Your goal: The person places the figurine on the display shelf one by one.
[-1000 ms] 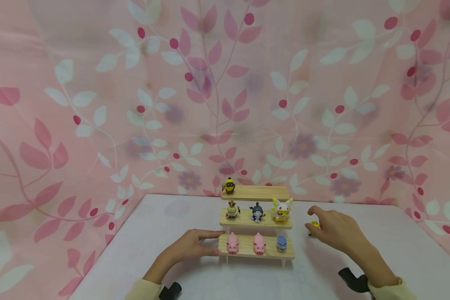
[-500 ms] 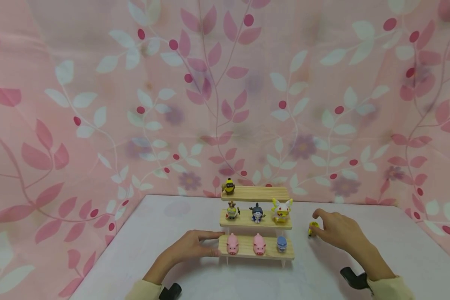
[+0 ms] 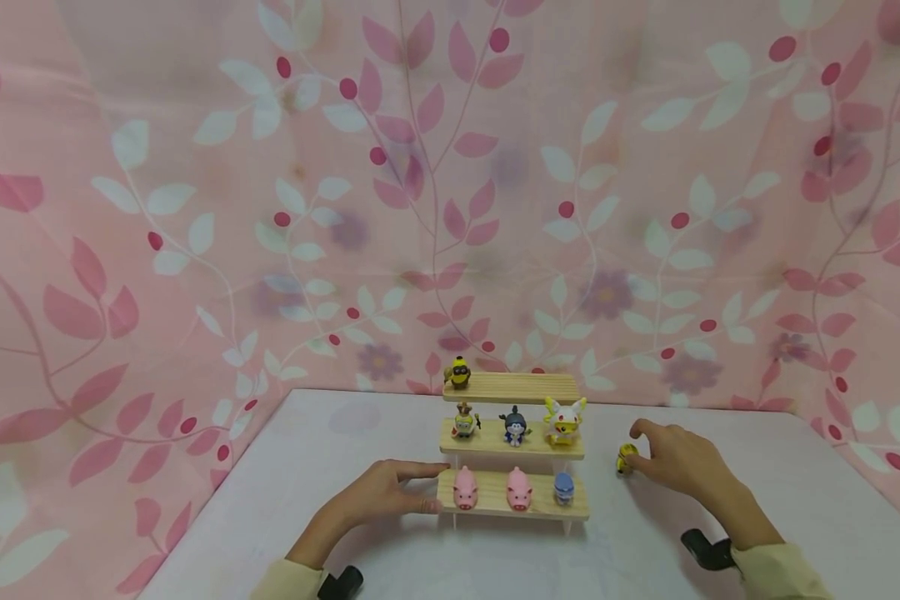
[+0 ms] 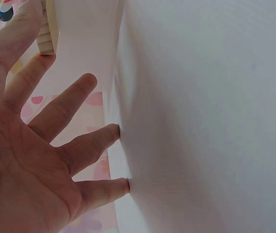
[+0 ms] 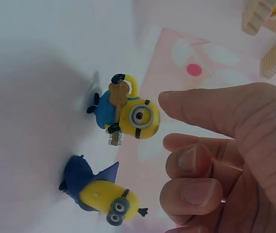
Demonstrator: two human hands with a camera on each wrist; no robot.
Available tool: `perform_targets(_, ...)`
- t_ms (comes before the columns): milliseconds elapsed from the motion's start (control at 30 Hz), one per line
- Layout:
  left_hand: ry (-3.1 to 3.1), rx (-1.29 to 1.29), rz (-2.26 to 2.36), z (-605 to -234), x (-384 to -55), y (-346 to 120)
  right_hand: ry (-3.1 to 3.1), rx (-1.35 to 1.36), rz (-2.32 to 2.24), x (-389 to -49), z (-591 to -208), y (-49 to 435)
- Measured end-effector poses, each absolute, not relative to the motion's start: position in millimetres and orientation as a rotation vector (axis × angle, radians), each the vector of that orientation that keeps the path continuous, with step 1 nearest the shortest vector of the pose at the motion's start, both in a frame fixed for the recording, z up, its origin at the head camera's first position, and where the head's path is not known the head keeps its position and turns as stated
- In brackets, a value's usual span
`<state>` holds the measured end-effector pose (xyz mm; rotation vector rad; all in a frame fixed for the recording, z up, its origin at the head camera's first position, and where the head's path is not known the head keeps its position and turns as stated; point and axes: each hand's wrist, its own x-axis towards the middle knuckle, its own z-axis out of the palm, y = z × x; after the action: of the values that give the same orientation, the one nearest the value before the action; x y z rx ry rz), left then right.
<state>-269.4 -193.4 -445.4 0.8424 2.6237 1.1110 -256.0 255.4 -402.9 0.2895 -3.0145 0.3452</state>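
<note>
My left hand (image 3: 381,490) grips the left end of the bottom board of a three-tier wooden display shelf (image 3: 491,495) between thumb and index finger. Its other fingers spread apart in the left wrist view, two tips reaching the tabletop. Over the table on the right hovers my right hand (image 3: 686,460), holding nothing, its thumb and index finger apart. Close by the thumb stands a one-eyed Minion figure (image 5: 140,116) with a small guitar. A two-eyed Minion figure (image 5: 104,194) in dark blue stands beside it. The head view shows only one yellow figure (image 3: 626,460) there.
Two pink pig figures (image 3: 465,488) and a blue figure (image 3: 563,489) stand on the bottom tier. Above are a crowned figure (image 3: 463,422), a dark-haired figure (image 3: 514,427) and a white-yellow figure (image 3: 563,422). A yellow-black figure (image 3: 460,373) tops the shelf. Floral cloth (image 3: 450,208) hangs behind.
My right hand has drifted slightly right and lower, uncovering more of the yellow figure by its thumb. My left hand and the shelf stay where they were.
</note>
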Motion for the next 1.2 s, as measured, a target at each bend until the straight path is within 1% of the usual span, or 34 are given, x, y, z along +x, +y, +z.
perform_targets(433,2.6,0.843,1.142,-445.9,-269.7,-193.2,-3.068,0.295,0.339,-265.9,-407.4,258.4)
perform_targets(1200,2.587,0.841,1.146,-443.2,-267.8,-193.2,-3.059,0.242,0.376,-263.9,-414.3,258.7)
